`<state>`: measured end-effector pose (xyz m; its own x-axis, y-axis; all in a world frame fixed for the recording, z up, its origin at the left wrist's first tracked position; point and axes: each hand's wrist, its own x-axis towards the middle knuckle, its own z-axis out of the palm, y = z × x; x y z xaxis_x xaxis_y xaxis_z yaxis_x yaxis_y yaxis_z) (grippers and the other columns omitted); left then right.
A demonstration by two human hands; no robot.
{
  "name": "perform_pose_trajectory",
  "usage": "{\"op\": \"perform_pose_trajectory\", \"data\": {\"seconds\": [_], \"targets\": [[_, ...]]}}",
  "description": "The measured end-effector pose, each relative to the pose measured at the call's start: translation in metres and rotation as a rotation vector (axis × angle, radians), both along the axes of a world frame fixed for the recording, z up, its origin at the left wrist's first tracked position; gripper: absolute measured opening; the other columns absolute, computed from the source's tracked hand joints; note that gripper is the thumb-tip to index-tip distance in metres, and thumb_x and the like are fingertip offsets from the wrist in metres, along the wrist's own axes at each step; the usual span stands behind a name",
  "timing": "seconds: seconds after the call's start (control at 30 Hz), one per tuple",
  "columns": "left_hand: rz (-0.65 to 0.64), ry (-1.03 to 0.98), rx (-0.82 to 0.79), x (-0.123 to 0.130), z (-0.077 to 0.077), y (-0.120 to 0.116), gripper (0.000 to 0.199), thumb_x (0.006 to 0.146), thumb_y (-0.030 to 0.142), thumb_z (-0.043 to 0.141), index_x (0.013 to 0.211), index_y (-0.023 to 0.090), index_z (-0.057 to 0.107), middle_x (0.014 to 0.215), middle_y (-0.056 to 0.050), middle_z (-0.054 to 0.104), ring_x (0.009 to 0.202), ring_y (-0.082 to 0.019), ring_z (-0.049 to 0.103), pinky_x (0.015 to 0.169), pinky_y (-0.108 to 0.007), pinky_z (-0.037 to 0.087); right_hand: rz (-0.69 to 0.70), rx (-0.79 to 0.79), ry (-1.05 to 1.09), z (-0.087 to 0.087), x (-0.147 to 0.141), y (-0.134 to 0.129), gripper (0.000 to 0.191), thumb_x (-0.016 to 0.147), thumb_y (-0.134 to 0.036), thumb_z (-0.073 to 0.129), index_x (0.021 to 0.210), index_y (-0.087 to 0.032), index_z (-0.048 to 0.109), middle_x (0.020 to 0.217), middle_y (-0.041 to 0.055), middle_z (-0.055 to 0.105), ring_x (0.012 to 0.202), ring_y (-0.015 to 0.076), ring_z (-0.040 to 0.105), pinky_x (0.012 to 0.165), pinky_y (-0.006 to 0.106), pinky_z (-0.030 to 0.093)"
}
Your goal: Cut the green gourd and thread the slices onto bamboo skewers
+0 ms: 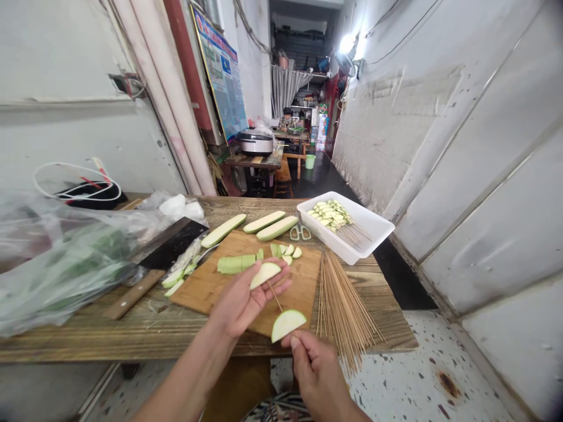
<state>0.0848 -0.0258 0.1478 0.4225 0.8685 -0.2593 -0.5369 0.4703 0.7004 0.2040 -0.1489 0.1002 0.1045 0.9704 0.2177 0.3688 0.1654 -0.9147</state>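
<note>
My left hand (244,299) holds a pale green zucchini slice (264,275) above a wooden cutting board (299,287). A thin bamboo skewer (275,296) runs from that slice down to a second half-round slice (288,325), which my right hand (314,375) pinches near the table's front edge. On the board lie a peeled zucchini chunk (235,264) and several small slices (285,252). Long zucchini strips (264,221) lie beyond it. A cleaver (171,243) rests left of the board.
A white plastic tray (369,217) holds skewered slices, with scissors (300,232) beside it. A fan of loose bamboo skewers (343,305) overhangs the table's right edge. A plastic bag of greens (65,264) lies at left. A seated person (285,120) is far back.
</note>
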Motion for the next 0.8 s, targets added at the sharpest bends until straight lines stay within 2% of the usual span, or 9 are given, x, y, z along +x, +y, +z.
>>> {"op": "perform_pose_trajectory", "data": {"seconds": [0.13,0.3,0.43,0.63,0.8], "targets": [[-0.011,-0.067,-0.046,-0.0029,0.0034,-0.0013,0.037,0.09,0.031,0.037,0.099,0.007,0.062,0.109,-0.019,0.064,0.11,-0.031,0.055,0.092,-0.049,0.045,0.029,0.035,0.013,-0.0001,0.0021,0.0019,0.028,0.091,-0.026,0.037,0.08,-0.015,0.06,0.068,0.0027,0.06,0.061,0.014,0.055,0.058,0.021,0.039],[0.015,-0.014,0.044,-0.0021,0.0016,-0.0067,0.024,0.086,0.022,0.048,0.101,0.009,0.061,0.114,-0.016,0.062,0.11,-0.028,0.055,0.092,-0.041,0.047,0.034,0.048,-0.007,-0.0017,0.0027,0.0027,0.027,0.091,-0.025,0.037,0.078,-0.016,0.059,0.066,0.0019,0.06,0.059,0.0136,0.054,0.056,0.02,0.038],[0.03,0.021,0.095,-0.0027,0.0011,-0.0092,0.021,0.085,0.02,0.049,0.098,0.009,0.062,0.112,-0.015,0.063,0.107,-0.026,0.057,0.09,-0.039,0.048,0.028,0.056,-0.044,-0.0016,0.002,0.0013,0.027,0.091,-0.024,0.037,0.078,-0.017,0.059,0.063,0.0007,0.058,0.058,0.013,0.054,0.056,0.02,0.037],[0.009,-0.003,0.059,-0.0047,0.0019,-0.008,0.021,0.086,0.022,0.047,0.095,0.01,0.063,0.112,-0.015,0.064,0.108,-0.026,0.057,0.089,-0.04,0.049,0.032,0.062,-0.044,0.0026,-0.0015,-0.0006,0.026,0.091,-0.022,0.037,0.077,-0.016,0.059,0.067,0.0015,0.06,0.061,0.0133,0.054,0.058,0.02,0.037],[0.07,0.027,0.05,-0.0023,-0.002,-0.0094,0.022,0.086,0.025,0.047,0.093,0.011,0.063,0.106,-0.013,0.066,0.102,-0.024,0.061,0.088,-0.038,0.05,0.029,0.005,-0.049,0.0032,-0.0023,-0.0022,0.028,0.091,-0.025,0.037,0.075,-0.016,0.059,0.058,-0.0017,0.05,0.051,0.0116,0.045,0.05,0.02,0.033]]}}
